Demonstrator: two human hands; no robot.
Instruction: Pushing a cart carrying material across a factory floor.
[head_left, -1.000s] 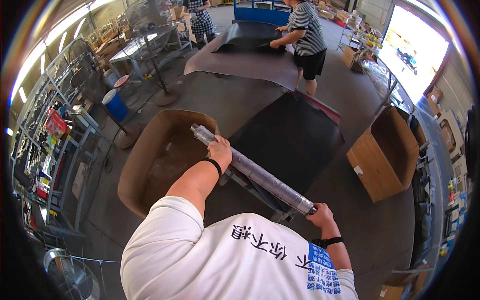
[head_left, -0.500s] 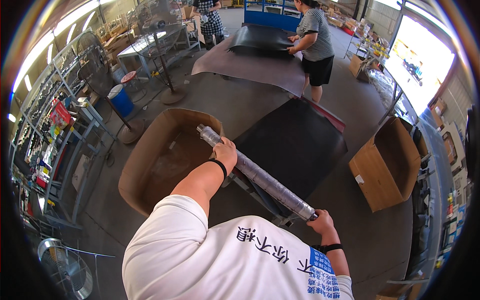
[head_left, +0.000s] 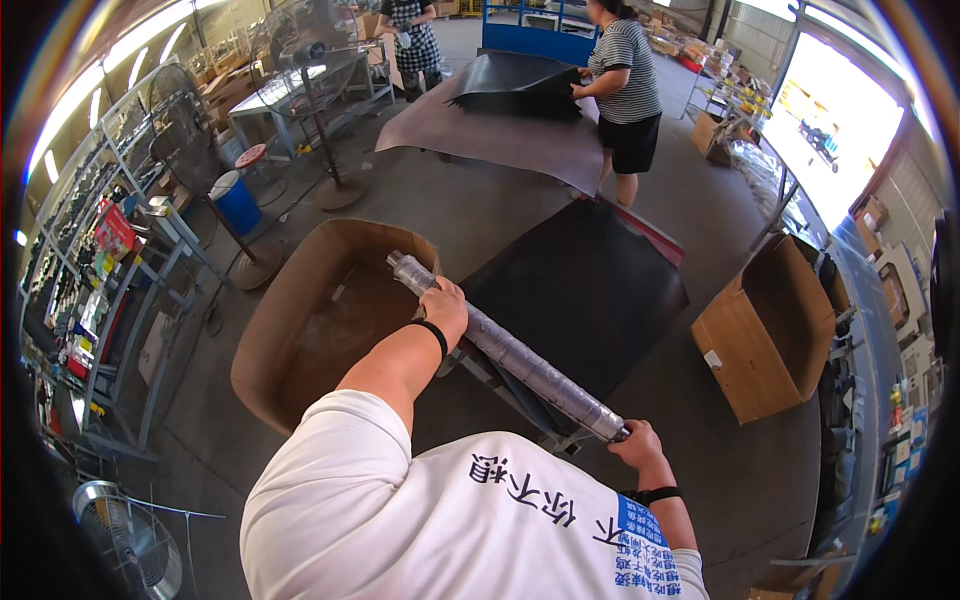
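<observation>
A long roller (head_left: 520,362) wrapped in clear, shiny film slants from upper left to lower right in front of me. Its bare metal tip shows at the far left end. My left hand (head_left: 446,308) is closed around it a little below that tip, with a black band on the wrist. At the near right end my right hand (head_left: 636,445) grips the dark end piece; some of its fingers are hidden. Behind and under the roller a black sheet (head_left: 580,290) lies spread on a stand, with a red strip along its far right edge.
An open cardboard box (head_left: 262,330) stands left of the roller, another cardboard box (head_left: 738,345) to the right. Pedestal fans (head_left: 250,262) are at left. Beyond, a person in a striped shirt (head_left: 628,92) handles black sheets (head_left: 515,80) on a table; another in a checked apron (head_left: 415,50) stands behind.
My view has shifted slightly, while both hands keep their hold on the roller. The far person's arms and the edge of the top black sheet have moved a little.
</observation>
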